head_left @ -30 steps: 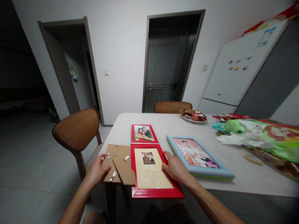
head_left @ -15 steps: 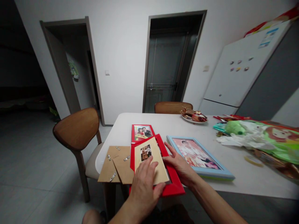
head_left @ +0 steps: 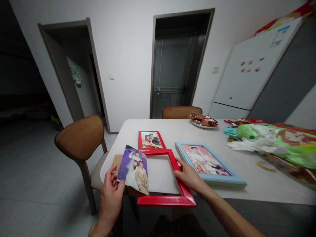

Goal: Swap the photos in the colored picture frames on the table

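Between the thumb and fingers of my left hand (head_left: pixel 112 187) is a wedding photo (head_left: pixel 134 171) with a purple background, picture side up and tilted. It overlaps the left side of a red picture frame (head_left: pixel 185 191), whose opening shows no picture. My right hand (head_left: pixel 189 176) grips that frame by its right side. Behind it lies a smaller red frame (head_left: pixel 161 140) holding a photo of two people. To the right rests a light blue frame (head_left: pixel 232 177) with a pinkish photo. Brown backing board (head_left: pixel 117 160) shows partly behind the wedding photo.
On the white table (head_left: pixel 170 126), a plate of food-like items (head_left: pixel 203 120) stands at the back. Green bags and crumpled tissue (head_left: pixel 264 138) crowd the right side, near a tape roll (head_left: pixel 266 166). Wooden chairs stand left (head_left: pixel 80 138) and behind (head_left: pixel 182 112).
The photo has come out of the red frame and moved left in my left hand, turned from its cream back to its picture side. My right hand still holds the frame.
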The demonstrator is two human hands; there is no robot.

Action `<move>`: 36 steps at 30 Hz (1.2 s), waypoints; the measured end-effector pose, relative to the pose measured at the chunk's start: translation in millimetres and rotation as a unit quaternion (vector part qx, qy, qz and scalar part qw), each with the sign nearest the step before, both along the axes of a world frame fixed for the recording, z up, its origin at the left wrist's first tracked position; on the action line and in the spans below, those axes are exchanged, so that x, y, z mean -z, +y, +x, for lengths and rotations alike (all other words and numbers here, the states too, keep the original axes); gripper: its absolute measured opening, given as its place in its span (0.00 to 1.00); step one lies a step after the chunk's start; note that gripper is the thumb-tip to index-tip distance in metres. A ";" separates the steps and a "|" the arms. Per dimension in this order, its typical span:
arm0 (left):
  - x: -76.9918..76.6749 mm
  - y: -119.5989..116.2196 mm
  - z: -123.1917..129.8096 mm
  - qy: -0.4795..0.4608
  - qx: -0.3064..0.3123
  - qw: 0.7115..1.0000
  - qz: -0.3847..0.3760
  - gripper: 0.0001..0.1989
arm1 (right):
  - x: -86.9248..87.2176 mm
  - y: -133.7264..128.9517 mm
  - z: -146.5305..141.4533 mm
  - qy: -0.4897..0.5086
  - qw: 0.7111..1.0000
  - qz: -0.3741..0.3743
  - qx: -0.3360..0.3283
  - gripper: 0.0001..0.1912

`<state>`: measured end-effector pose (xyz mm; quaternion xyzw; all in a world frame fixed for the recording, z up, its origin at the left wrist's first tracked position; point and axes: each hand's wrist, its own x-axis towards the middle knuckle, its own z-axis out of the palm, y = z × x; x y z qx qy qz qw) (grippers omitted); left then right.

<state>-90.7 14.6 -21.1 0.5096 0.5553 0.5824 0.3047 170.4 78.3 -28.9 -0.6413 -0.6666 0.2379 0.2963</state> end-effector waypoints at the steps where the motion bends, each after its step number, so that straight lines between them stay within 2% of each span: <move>1: 7.9 -0.9 -5.6 -0.020 0.016 0.999 -0.021 0.23 | 3.9 0.4 0.0 -0.045 0.999 0.017 0.001 0.27; 4: 27.6 -4.2 -14.8 -0.009 0.030 0.997 -0.064 0.23 | 12.8 -0.5 -1.9 -0.136 0.989 0.054 0.005 0.25; 6: 33.1 -5.8 -16.1 0.028 0.022 0.997 -0.066 0.23 | 15.6 -1.6 -3.4 -0.170 0.984 0.060 -0.002 0.23; 12: 28.3 -7.1 -16.4 0.158 -0.005 0.986 -0.060 0.21 | 16.5 -2.1 -3.1 -0.217 0.975 0.053 -0.010 0.20; 16: 25.2 -9.7 -20.8 0.272 -0.032 0.958 -0.082 0.20 | 10.8 -4.1 -6.7 -0.209 0.973 0.092 -0.018 0.20; 19: 21.3 -11.5 -20.4 0.346 -0.049 0.937 -0.025 0.19 | 5.9 -6.0 -21.5 -0.112 0.986 0.114 -0.042 0.22; 22: 20.1 -10.4 -9.9 0.386 0.010 0.921 0.048 0.20 | 7.9 -4.3 -48.4 0.057 0.994 0.027 -0.086 0.25; 25: 27.0 -4.6 7.3 0.401 0.085 0.909 0.079 0.25 | 11.8 0.1 -78.8 0.216 0.970 -0.052 -0.095 0.30; 28: 33.8 5.0 20.8 0.389 0.110 0.908 0.110 0.29 | 1.6 -0.9 -101.3 0.340 0.936 -0.026 -0.083 0.31; 30: 30.8 10.6 25.0 0.353 0.106 0.918 0.143 0.29 | -14.8 -6.5 -109.2 0.400 0.911 0.018 -0.102 0.30; 33: 13.2 14.1 26.4 0.250 0.091 0.947 0.177 0.26 | -39.8 -16.4 -112.4 0.461 0.875 0.055 -0.141 0.31; 36: -6.3 12.3 30.5 0.100 0.046 0.982 0.153 0.18 | -44.1 -20.1 -109.1 0.482 0.870 0.036 -0.103 0.30</move>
